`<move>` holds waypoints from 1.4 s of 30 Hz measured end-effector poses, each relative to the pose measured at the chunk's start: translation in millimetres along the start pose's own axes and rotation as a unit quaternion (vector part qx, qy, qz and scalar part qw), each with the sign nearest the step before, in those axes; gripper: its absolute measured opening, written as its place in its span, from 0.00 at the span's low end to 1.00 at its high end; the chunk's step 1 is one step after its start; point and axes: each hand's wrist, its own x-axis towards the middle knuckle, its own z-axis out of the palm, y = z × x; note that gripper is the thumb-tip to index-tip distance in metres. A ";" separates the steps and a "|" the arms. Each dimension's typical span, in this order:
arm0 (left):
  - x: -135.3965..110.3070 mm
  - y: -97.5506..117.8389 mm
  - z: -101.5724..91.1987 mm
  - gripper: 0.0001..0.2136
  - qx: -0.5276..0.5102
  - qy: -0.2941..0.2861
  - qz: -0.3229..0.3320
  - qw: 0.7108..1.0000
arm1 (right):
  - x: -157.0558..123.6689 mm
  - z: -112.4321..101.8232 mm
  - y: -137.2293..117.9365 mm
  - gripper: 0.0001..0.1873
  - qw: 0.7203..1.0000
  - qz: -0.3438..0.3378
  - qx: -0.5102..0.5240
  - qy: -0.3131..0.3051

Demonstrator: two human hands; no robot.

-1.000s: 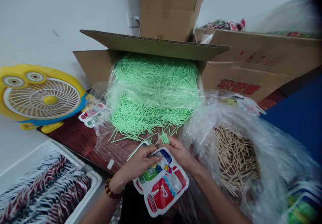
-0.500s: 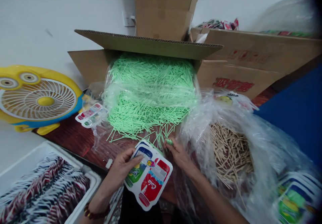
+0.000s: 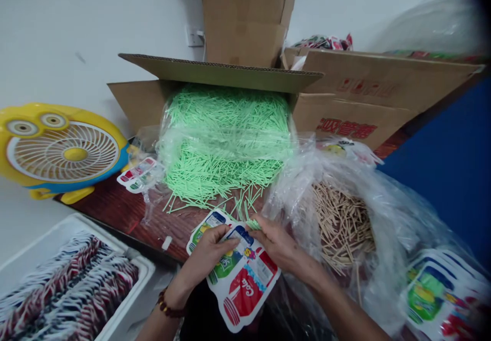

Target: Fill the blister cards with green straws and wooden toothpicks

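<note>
White-bordered packs [image 3: 249, 292] are jutting past the near edge of the bench [image 3: 111, 203], the left hand [image 3: 210, 251] pinching them with its thumb on top. The right hand [image 3: 278, 244] is curling nearly closed around a few green sticks [image 3: 253, 224] at the front pack's top edge. Leftward, mostly bare wood is leaving room; ahead, loose sticks [image 3: 222, 172] are spilling from an open carton [image 3: 230, 74]; rightward, clear plastic [image 3: 387, 228] around brown sticks [image 3: 341, 223] is crowding close. Beyond the left edge, a foam tub [image 3: 142, 279] is standing.
</note>
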 end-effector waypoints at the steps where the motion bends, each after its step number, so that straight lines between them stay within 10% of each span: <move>1: 0.0 -0.6 1.4 0.10 0.014 -0.005 0.001 1.000 | -2.1 0.3 -3.5 0.09 0.999 -0.016 -0.037 0.002; 11: -11.1 2.0 16.0 0.18 0.218 -0.031 0.075 0.973 | -23.0 -12.1 -8.3 0.10 0.996 -0.010 0.077 0.036; 18: -17.2 1.9 31.2 0.17 0.269 -0.085 0.164 0.945 | -36.7 -4.7 -23.7 0.08 0.835 -0.036 0.478 0.271; 24: -18.0 -3.5 45.7 0.16 0.200 -0.080 0.134 0.967 | -53.9 14.9 -28.7 0.08 0.804 -0.014 0.538 0.252; 32: -15.4 -5.9 54.9 0.13 0.114 -0.075 0.079 0.987 | -70.5 -6.3 -16.5 0.15 0.881 0.012 0.462 0.097; 37: -10.2 -11.0 57.0 0.12 0.053 -0.067 0.057 0.995 | -84.3 -35.1 -28.8 0.23 0.993 -0.002 0.119 0.004; 42: -8.6 -10.5 61.7 0.13 0.007 -0.069 0.062 0.996 | -88.3 -46.8 -32.9 0.30 0.995 -0.030 -0.086 -0.042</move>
